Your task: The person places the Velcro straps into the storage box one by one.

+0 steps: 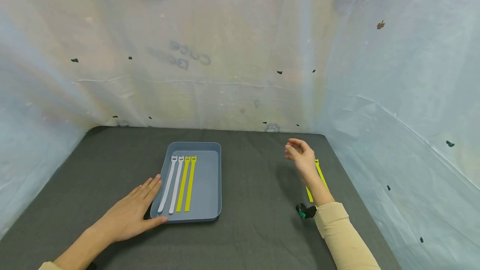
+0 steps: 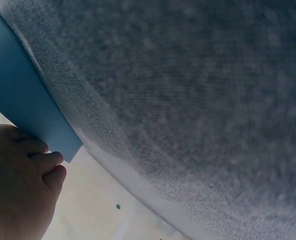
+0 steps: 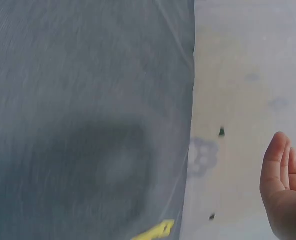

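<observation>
My left hand rests against a blue-grey tray, straight fingers along its left side and thumb at its near left corner. Inside the tray lie two white straps and two yellow straps, side by side, each with a slotted head at the far end. Above the cloth on the right hovers my right hand, fingers loosely bent, holding nothing. Under that forearm, more yellow straps lie on the cloth, partly hidden. The right wrist view catches one yellow strap head and the right hand's fingers.
A dark grey cloth covers the table. Pale plastic sheeting hangs behind it and along both sides. A dark wrist-worn device sits at the right wrist.
</observation>
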Available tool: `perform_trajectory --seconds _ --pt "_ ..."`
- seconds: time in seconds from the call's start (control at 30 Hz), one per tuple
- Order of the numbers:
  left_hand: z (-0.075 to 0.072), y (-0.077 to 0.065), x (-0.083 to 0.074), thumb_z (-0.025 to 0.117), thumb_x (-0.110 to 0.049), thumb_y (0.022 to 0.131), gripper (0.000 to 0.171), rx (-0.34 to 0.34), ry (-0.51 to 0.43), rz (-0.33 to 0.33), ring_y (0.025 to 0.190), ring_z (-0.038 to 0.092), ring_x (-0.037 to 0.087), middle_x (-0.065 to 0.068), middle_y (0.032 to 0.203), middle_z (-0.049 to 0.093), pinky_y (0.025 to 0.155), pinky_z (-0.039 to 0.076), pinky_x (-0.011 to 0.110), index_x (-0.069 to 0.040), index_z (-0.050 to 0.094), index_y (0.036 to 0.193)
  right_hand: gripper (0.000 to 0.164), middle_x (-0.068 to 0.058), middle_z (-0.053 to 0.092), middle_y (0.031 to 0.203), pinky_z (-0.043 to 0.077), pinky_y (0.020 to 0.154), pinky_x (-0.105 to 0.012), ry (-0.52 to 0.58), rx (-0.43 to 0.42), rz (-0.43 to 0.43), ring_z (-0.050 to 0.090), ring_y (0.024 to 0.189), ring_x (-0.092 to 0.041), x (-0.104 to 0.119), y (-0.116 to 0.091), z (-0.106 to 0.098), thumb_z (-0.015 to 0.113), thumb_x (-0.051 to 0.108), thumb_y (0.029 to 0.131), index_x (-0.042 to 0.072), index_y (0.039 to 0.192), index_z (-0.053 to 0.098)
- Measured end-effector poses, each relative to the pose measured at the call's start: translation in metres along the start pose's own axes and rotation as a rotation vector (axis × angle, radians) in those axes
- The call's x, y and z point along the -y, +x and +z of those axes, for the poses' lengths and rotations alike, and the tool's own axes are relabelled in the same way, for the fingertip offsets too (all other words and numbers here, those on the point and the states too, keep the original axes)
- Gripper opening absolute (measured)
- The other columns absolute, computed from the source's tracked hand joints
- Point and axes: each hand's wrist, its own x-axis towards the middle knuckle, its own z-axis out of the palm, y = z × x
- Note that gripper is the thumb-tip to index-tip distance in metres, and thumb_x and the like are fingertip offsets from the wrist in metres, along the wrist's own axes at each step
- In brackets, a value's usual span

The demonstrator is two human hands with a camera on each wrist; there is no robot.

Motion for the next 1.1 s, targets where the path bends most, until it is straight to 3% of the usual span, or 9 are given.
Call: perform_trajectory --seconds 0.2,0.3,0.5,0.7,1.1 --pt "0.0 -0.001 0.001 0.057 -0.078 0.091 0.111 -0.011 0.0 0.006 0.154 0.029 0.043 0.019 0.17 0.024 0.118 0.033 0.063 0.002 0.029 0.162 0.043 -0.013 0.056 0.131 0.059 0.091 -0.027 -0.076 -0.013 0.04 0.065 0.106 -0.017 -0.009 0.005 -0.029 0.06 0.02 0.107 0.001 0.144 0.051" --pt "0.0 -0.002 0.001 0.057 -0.078 0.091 0.11 -0.018 0.004 0.01 0.153 0.029 0.043 0.02 0.17 0.025 0.118 0.033 0.063 0.002 0.03 0.162 0.045 -0.017 0.057 0.135 0.059 0.094 -0.031 -0.143 -0.008 0.047 0.066 0.11 -0.021 -0.018 0.009 -0.041 0.06 0.022 0.108 0.001 0.146 0.05" --pt "-0.001 -0.002 0.002 0.058 -0.077 0.091 0.11 -0.03 0.012 0.014 0.153 0.029 0.043 0.019 0.17 0.024 0.117 0.034 0.063 0.002 0.03 0.161 0.046 -0.023 0.055 0.138 0.055 0.103 -0.051 -0.295 0.066 0.047 0.06 0.125 -0.042 -0.032 0.02 -0.061 0.056 0.019 0.109 -0.002 0.149 0.047" --pt "-0.002 -0.001 0.003 0.058 -0.076 0.091 0.109 -0.02 0.016 0.02 0.153 0.029 0.043 0.019 0.17 0.024 0.118 0.034 0.062 0.002 0.029 0.162 0.048 -0.028 0.056 0.135 0.057 0.096 -0.054 -0.471 0.153 0.036 0.065 0.116 -0.043 -0.045 0.037 -0.077 0.059 0.013 0.106 -0.007 0.148 0.046" --pt "-0.004 -0.002 -0.001 0.056 -0.077 0.092 0.109 -0.016 0.015 0.017 0.154 0.028 0.042 0.019 0.17 0.024 0.119 0.033 0.062 0.003 0.031 0.161 0.052 -0.028 0.059 0.125 0.061 0.086 -0.047 -0.605 0.356 0.076 0.067 0.103 -0.037 -0.057 0.061 -0.092 0.065 0.004 0.101 -0.01 0.147 0.046"
